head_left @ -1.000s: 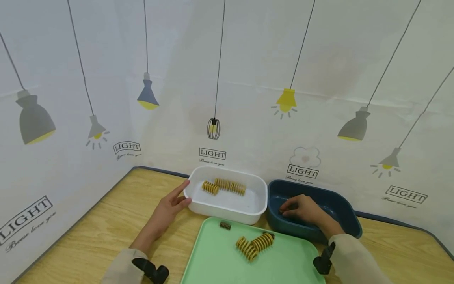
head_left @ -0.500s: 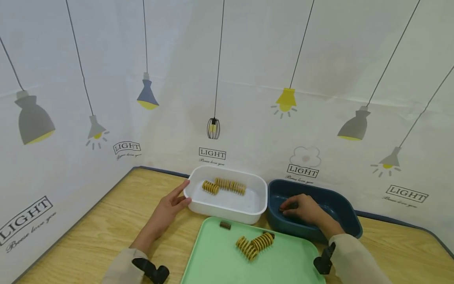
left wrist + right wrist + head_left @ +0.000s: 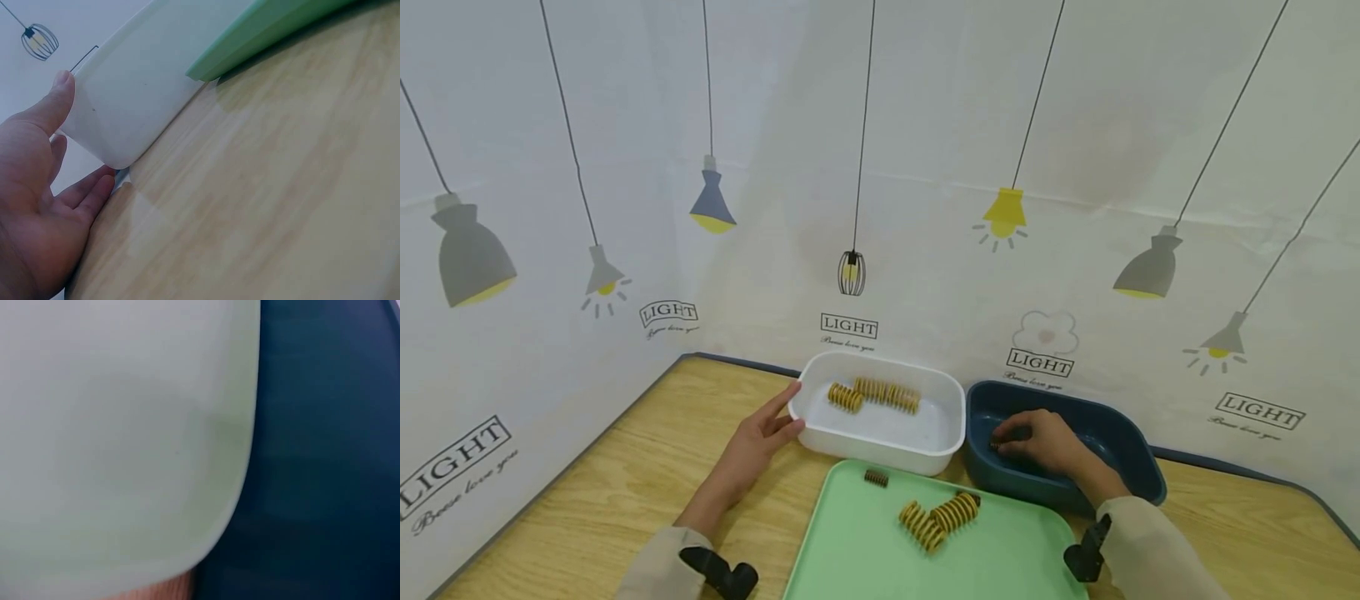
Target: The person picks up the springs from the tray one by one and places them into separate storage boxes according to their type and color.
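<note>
My left hand (image 3: pixel 752 442) rests against the left end of the white bin (image 3: pixel 820 433), thumb and fingers spread. In the left wrist view its thumb touches the bin wall near the rim, and the other fingers lie low around the corner. My right hand (image 3: pixel 1045 442) reaches into the dark blue bin (image 3: pixel 1120 450), its fingertips pinching a small dark coil spring (image 3: pixel 995 446) low inside; the fingers partly hide it. Yellow coil springs (image 3: pixel 846 397) lie in the white bin. The right wrist view does not show the hand.
A green tray (image 3: pixel 865 550) lies in front of both bins. On it are two yellow springs (image 3: pixel 922 527), a small dark spring (image 3: pixel 876 477), and another dark piece partly hidden behind the yellow ones. A wall sheet printed with lamps (image 3: pixel 850 275) stands behind the wooden table (image 3: pixel 595 508).
</note>
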The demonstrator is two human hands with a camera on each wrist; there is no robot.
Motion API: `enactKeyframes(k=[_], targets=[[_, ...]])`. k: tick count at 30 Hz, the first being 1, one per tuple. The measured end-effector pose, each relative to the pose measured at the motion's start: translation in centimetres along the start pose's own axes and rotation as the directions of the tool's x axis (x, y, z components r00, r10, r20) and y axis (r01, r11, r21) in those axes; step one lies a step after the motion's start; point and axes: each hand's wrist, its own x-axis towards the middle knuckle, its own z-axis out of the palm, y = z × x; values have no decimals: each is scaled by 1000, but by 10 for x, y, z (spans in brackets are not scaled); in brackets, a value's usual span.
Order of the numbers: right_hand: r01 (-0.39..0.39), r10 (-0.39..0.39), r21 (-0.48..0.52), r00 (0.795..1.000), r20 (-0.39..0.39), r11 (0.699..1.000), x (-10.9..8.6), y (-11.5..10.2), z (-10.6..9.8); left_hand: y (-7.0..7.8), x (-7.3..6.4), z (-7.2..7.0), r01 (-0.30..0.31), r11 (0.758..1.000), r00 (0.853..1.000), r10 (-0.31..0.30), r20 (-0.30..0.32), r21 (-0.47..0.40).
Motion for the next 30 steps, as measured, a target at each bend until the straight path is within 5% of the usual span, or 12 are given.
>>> enactKeyframes(k=[19, 30], targets=[[-40, 41, 20, 994, -99, 999, -5, -5, -3, -2, -2, 0, 14, 1000, 1000, -14, -11, 2], [-104, 143, 283, 982, -121, 953, -35, -20, -15, -1, 1, 0, -19, 1000, 1000, 20, -11, 8]])
